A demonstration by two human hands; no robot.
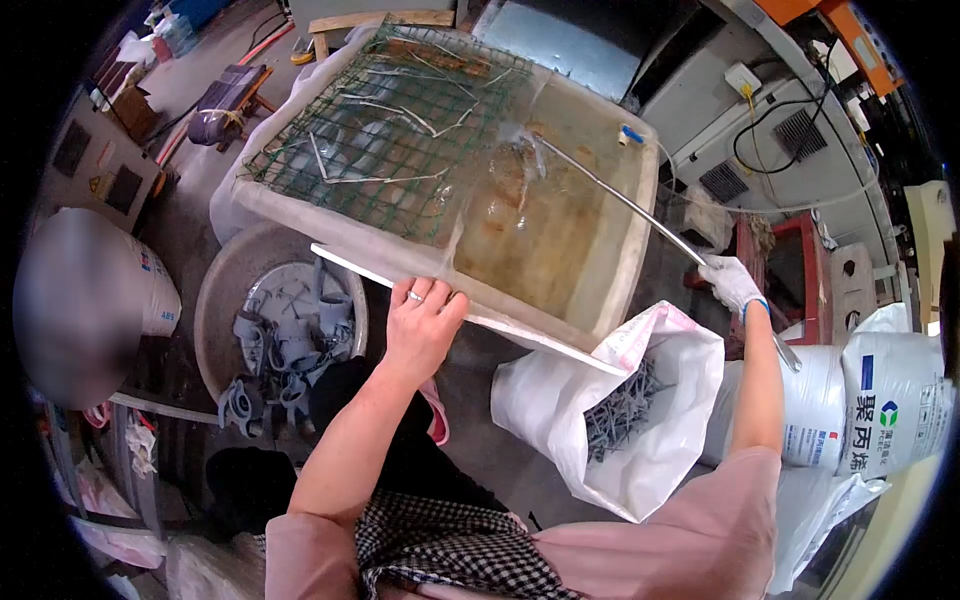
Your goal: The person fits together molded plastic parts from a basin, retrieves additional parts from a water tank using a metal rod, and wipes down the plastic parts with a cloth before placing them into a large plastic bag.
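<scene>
Gripping the white board along the near side of the tank, the bare left hand should brace firmly. Rightward, the metal rod reaches into the tank's water, its tip just beside the green net; slow strokes would probably avoid snagging. Well apart, the gloved right hand wraps the rod, best held firmly.
</scene>
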